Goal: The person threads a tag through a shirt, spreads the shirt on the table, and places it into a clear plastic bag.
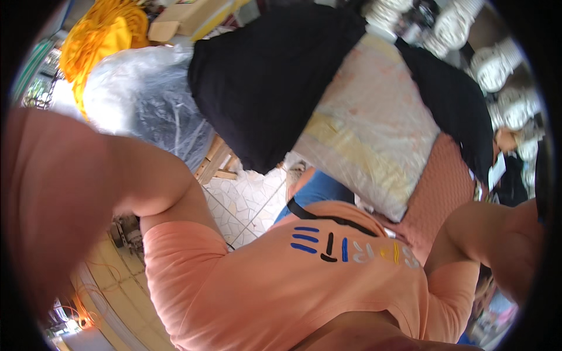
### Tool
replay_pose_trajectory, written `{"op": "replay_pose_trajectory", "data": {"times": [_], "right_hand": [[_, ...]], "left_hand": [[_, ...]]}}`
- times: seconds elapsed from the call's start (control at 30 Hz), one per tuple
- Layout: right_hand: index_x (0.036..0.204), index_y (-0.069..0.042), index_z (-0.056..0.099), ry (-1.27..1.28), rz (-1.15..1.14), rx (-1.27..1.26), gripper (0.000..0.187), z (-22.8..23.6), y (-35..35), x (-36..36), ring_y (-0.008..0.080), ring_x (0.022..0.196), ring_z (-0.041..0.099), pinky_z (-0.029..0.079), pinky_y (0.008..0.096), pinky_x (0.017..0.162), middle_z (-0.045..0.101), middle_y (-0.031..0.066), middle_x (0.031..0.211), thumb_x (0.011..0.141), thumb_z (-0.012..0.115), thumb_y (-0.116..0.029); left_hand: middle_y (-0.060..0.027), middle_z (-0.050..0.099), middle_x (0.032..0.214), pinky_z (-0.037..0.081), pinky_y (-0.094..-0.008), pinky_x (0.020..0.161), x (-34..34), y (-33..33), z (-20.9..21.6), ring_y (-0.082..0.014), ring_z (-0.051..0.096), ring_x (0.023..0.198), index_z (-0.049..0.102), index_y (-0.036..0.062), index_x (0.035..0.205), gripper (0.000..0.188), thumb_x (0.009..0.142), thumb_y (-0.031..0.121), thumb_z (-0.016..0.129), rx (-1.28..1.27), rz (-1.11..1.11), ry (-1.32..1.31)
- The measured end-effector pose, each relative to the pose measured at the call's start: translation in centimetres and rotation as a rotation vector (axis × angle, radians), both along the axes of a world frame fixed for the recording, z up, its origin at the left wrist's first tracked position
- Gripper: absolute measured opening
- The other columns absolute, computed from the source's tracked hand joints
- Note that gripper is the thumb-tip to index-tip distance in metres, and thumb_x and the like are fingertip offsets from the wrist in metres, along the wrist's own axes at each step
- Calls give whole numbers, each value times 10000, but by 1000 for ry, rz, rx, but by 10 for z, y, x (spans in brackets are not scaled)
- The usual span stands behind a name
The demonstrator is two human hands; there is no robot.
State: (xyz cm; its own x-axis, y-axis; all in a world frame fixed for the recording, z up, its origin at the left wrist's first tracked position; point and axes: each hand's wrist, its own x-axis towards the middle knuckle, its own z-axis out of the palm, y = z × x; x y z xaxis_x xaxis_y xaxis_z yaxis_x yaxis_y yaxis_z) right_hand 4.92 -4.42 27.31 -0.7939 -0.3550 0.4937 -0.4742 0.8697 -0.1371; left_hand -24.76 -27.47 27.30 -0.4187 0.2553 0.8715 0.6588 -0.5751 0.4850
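Both my arms are raised and bent close to the view. My left forearm (58, 193) fills the left side as a blurred shape, and my right forearm (515, 245) runs up to the right rim. Neither hand shows its fingers, so what they touch is hidden. In front of me lies a large black cloth (275, 76), with a second black cloth (456, 105) to its right. Between the two is a flat, pale surface under clear plastic (374, 117), creased and yellowish in places. A brownish-pink textured fabric (445, 187) lies beside its near right edge.
Several white thread cones (497, 64) stand along the far right. At the far left are a yellow-orange cloth bundle (105, 38) and a clear plastic bag (158, 99). A cardboard box (193, 20) sits behind. Below are a wooden frame (215, 161) and tiled floor (246, 202).
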Motion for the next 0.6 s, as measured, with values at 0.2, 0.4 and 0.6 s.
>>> {"op": "replay_pose_trajectory", "data": {"times": [0.2,0.4,0.6], "right_hand": [[1121,-2,624,12,-350,-268,376,-110,15,-75,332,1053,592,460,377,902,635,160,1105,772,724,-100],[1112,-52,616,-117,-601,-301,390,-285,35,-110,374,1097,530,431,425,935,586,159,1169,733,708,-46],[1119,-47,606,-93,-766,-222,354,-327,32,-113,368,1178,492,374,453,999,556,151,1242,771,665,-67]], "left_hand": [[-130,708,930,539,-337,733,-180,15,-70,-195,693,835,663,0,1096,430,882,370,622,-813,1041,99],[-64,697,924,530,-345,696,-370,-17,-168,-206,675,773,660,132,1109,398,825,409,691,-635,826,-889],[0,561,847,460,-260,739,-357,38,-198,-119,561,729,558,83,956,216,852,226,683,-38,325,-1575]]}}
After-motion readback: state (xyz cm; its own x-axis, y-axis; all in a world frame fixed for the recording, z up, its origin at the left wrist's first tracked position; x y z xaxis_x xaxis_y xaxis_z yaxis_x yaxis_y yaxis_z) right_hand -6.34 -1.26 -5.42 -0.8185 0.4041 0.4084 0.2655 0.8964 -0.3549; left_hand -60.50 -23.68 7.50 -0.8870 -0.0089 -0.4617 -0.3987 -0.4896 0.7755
